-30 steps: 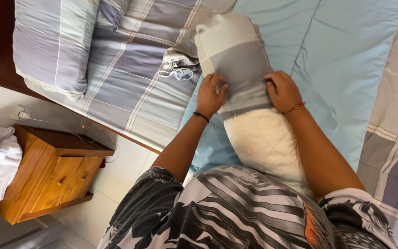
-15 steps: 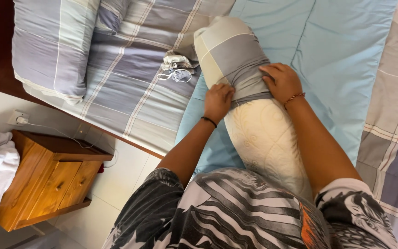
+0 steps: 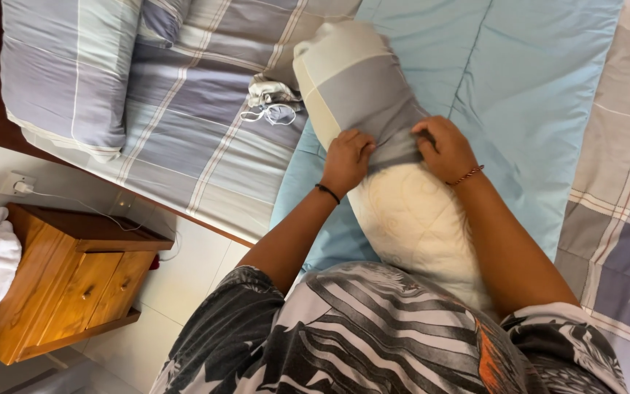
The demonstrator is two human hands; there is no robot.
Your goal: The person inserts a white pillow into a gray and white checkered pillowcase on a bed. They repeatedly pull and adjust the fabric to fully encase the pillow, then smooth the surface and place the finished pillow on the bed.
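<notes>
While both hands' fingers grip the pillowcase (image 3: 373, 109) hem, white pillow (image 3: 417, 226) half-bare, bed roomy.

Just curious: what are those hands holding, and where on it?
Both the left hand and right hand grip the open edge of the grey pillowcase, around the cream pillow.

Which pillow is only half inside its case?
The cream pillow under both hands, with a grey-checked case over its far end only. The pillow at the bed's head is fully covered.

Both hands (image 3: 395, 153) and pillowcase (image 3: 366, 95) edge now farther up the pillow (image 3: 410, 219).
</notes>
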